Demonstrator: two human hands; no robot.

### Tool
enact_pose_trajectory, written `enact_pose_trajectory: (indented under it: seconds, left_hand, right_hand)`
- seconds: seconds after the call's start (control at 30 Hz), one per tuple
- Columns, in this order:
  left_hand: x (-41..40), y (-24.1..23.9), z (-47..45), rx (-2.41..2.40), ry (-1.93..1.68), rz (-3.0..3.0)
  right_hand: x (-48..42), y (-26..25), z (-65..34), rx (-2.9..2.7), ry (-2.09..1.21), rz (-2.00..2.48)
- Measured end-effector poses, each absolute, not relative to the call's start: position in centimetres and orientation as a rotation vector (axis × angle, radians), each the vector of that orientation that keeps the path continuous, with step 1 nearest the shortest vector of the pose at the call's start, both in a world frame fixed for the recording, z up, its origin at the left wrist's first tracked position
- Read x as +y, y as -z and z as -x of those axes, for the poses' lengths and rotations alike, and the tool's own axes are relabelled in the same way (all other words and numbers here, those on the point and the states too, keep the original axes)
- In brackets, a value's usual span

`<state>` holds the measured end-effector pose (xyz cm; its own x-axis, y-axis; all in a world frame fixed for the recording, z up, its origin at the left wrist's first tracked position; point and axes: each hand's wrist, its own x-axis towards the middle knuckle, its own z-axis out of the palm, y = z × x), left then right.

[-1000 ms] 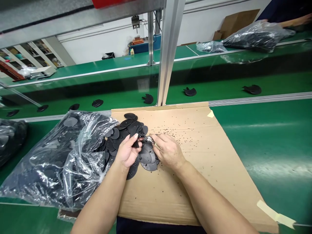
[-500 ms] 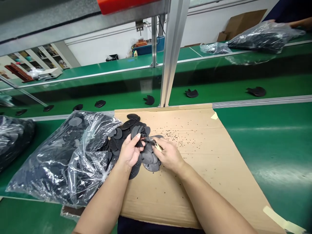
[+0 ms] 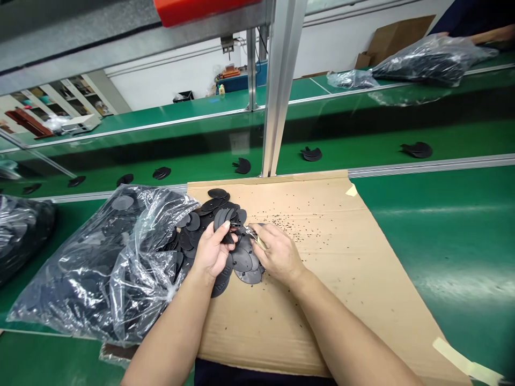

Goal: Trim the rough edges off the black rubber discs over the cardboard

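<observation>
My left hand (image 3: 214, 251) is closed around a few stacked black plastic discs (image 3: 222, 217), thumb on top. My right hand (image 3: 278, 252) grips small nippers (image 3: 253, 236) with pale yellow handles, their metal jaws turned left toward the edge of the held discs. Whether the jaws touch the plastic is too small to tell. Below and behind both hands lies a pile of loose black discs (image 3: 243, 260), some round and some overlapping, on a cardboard sheet (image 3: 322, 300). Tiny black bits (image 3: 295, 228) are scattered over the cardboard beyond my right hand.
A clear plastic bag (image 3: 92, 268) full of black discs lies at the left, another bag (image 3: 24, 230) beyond it. A metal post (image 3: 279, 91) rises behind the cardboard. Black parts (image 3: 311, 154) sit along the green belt (image 3: 362, 136). Another person's arm (image 3: 493, 36) shows at top right.
The nippers' handles look squeezed closer together than before, and their jaws have moved slightly away from the discs. The whole view has shifted a little; my left hand keeps the same hold.
</observation>
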<state>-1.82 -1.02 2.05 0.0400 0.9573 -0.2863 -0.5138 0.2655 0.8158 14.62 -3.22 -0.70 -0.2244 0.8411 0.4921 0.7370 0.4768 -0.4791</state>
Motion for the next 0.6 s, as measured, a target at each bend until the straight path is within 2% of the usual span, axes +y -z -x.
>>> enact_pose_trajectory:
  seconds: [0.23, 0.5, 0.6]
  left_hand:
    - [-1.06, -1.88, 1.78, 0.96, -1.221, -0.578]
    - [-0.94, -1.9, 1.89, 0.937, -1.256, -0.566]
    - [-0.78, -1.74, 2.26, 0.869, -1.263, -0.522]
  right_hand:
    - [-3.26, 0.43, -14.73, -2.06, -0.157, 1.381]
    - [-3.2, -0.24, -14.8, -1.757, -0.773, 1.253]
    - [-3.05, -0.2, -15.09, -1.629, -0.754, 1.271]
